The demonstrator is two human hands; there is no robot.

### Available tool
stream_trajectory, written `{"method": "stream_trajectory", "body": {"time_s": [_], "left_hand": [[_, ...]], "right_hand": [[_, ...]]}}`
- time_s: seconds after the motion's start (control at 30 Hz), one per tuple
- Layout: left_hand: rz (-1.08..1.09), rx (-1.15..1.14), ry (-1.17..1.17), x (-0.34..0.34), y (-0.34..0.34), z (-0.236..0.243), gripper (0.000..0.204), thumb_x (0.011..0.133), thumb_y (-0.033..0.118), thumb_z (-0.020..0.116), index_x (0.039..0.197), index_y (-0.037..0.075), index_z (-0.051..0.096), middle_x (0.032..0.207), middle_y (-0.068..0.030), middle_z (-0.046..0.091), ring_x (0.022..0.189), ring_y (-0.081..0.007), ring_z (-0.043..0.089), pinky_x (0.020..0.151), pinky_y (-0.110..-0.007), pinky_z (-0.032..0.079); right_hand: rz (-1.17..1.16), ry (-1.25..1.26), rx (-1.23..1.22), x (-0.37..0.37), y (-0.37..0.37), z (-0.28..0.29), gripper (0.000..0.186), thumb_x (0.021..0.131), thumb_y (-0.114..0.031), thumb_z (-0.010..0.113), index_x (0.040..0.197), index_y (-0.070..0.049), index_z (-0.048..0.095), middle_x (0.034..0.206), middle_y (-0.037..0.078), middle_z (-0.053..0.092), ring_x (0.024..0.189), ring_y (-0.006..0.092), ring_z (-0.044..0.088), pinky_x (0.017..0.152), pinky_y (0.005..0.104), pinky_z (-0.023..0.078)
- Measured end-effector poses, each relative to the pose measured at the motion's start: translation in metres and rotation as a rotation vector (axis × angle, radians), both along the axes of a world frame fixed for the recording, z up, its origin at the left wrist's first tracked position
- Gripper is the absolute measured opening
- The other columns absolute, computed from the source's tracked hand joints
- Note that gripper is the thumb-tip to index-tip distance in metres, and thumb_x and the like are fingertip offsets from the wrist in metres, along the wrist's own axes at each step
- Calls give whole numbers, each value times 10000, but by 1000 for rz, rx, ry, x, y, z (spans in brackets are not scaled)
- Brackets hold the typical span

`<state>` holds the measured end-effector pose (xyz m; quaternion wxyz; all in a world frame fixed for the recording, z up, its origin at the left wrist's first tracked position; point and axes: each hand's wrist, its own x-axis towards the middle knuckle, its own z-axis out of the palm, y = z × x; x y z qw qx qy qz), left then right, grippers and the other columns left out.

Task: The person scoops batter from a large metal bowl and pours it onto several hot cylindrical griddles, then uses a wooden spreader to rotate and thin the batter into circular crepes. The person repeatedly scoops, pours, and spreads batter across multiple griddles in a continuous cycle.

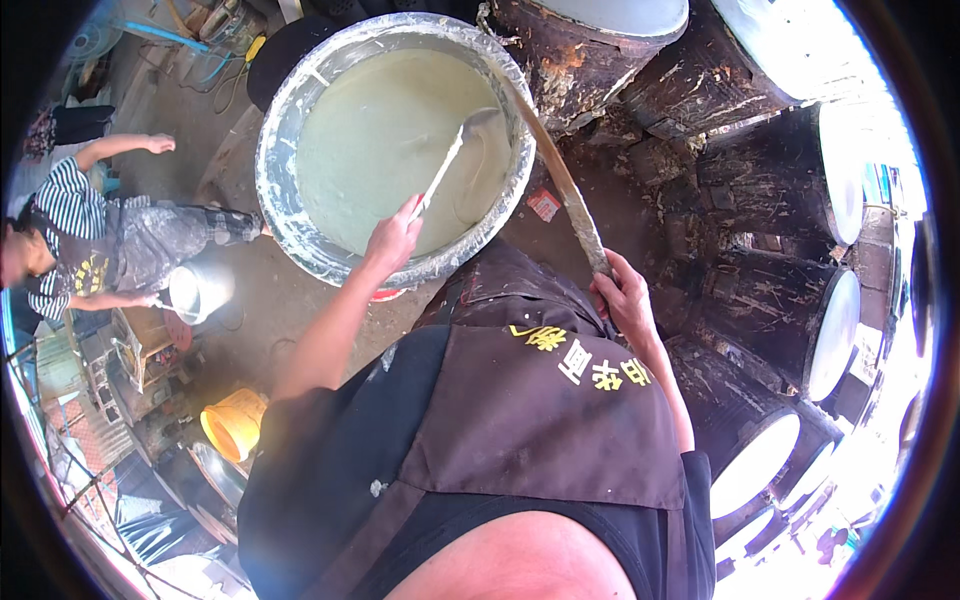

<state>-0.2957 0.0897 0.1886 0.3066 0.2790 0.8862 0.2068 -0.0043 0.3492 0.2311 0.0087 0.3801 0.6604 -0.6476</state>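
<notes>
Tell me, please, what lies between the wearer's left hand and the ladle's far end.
The head view shows the ladle's whitish handle spanning that stretch, above pale liquid in the round vat.

Yellow bucket (238,420), person in striped sleeves (82,218) with pale bucket (203,292), dark drums (765,312) at right

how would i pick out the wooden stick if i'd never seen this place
Find the big round vat holding pale liquid, at the top centre of the view. Along its right side, follow the long brown stick down to the person's right hand, which grips its pale-smeared lower end. It is broader and browner than the thin, whitish-handled tool in the left hand.
</notes>
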Motion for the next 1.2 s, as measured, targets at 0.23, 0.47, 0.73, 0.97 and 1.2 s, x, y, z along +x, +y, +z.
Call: {"method": "stream_trajectory", "body": {"time_s": [0.23, 0.47, 0.73, 0.97, 1.2], "left_hand": [[123, 148, -395, 35, -60, 14, 459, 944, 211, 527, 1379, 79, 467, 943, -240, 651, 762, -391, 645, 668, -441, 495], [-99, 71, 16, -10, 2, -47, 446, 948, 208, 521, 1374, 88, 466, 694, -89, 549, 541, -158, 537, 460, -332, 424], [797, 276, -1197, 53, 29, 28, 252, 1012, 241, 480, 1239, 134, 455, 692, 22, 417, 481, -44, 351, 372, -190, 276], [1003, 664, -1860, 86, 23, 11, 289, 1020, 323, 464, 1216, 111, 468, 657, 28, 377, 461, -34, 339, 359, -179, 311], [786, 787, -1696, 86, -5, 42, 366, 1037, 337, 406, 1311, 95, 421, 634, 28, 359, 430, -37, 316, 326, -198, 325]], "right_hand": [[-61, -66, 56, 23, 7, 1, 435, 874, -68, 588, 1305, -31, 538, 725, 47, 643, 519, 79, 559, 450, 240, 460], [1, -67, 116, 4, 5, 23, 403, 885, -73, 578, 1286, -41, 557, 690, 38, 626, 519, 78, 560, 463, 245, 462], [157, -125, 218, 26, -2, 20, 474, 875, -33, 530, 1347, -58, 501, 696, 66, 630, 523, 95, 552, 485, 265, 465], [341, -75, 526, 31, -2, -7, 545, 851, -34, 546, 1384, -117, 466, 769, 198, 659, 661, 297, 666, 654, 379, 523], [285, -2, 485, 41, -2, 0, 531, 848, -22, 553, 1369, -101, 482, 760, 186, 651, 658, 265, 651, 635, 378, 514]]}}
